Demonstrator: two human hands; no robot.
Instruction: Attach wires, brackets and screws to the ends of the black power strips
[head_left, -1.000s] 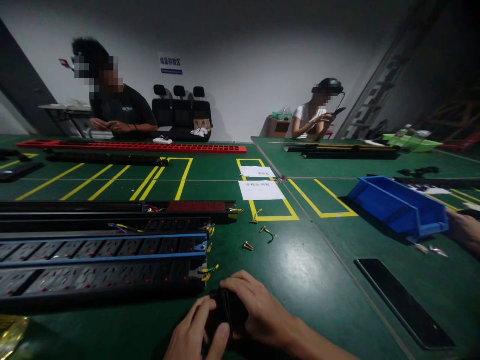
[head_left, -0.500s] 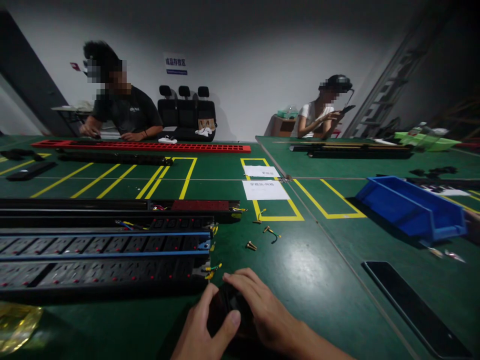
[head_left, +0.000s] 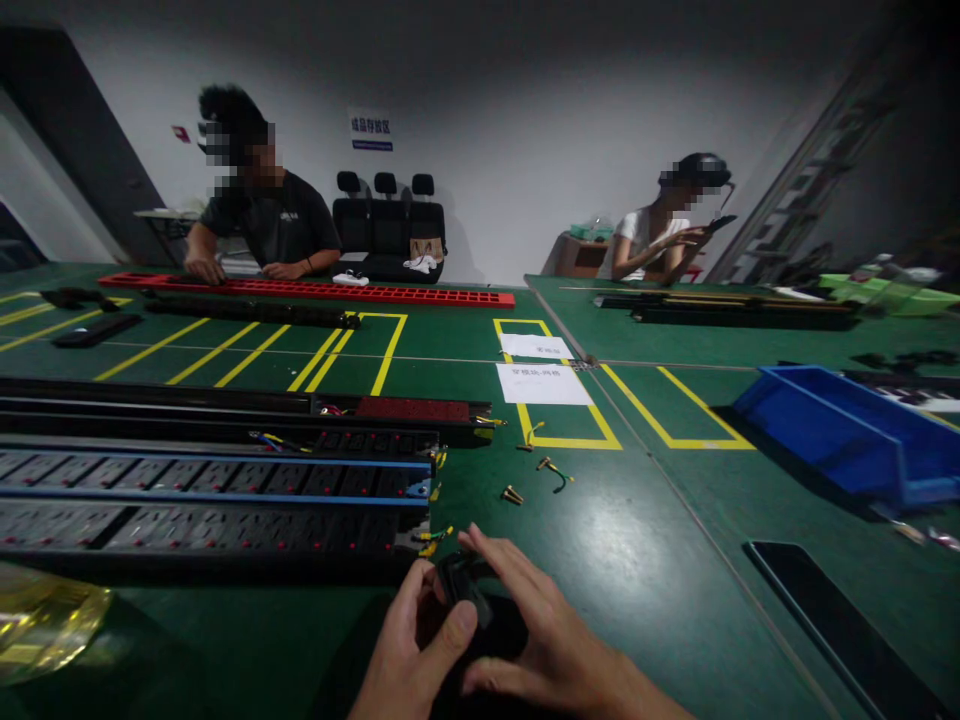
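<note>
Sitting between left-hand fingers (head_left: 409, 602), a black part (head_left: 457, 580)

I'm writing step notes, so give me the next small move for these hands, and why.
Perhaps bring the right hand in to steady the black part: the left hand holds it with its thumb against it, while the right hand's thumb and fingers stand spread.

Black piece (head_left: 462, 578) partly behind left hand (head_left: 411, 645)

green tabletop (head_left: 637, 600) was marked with yellow lines (head_left: 574, 443), held part (head_left: 466, 592) was black, grid-patterned rail (head_left: 420, 298) near far edge was red
</note>
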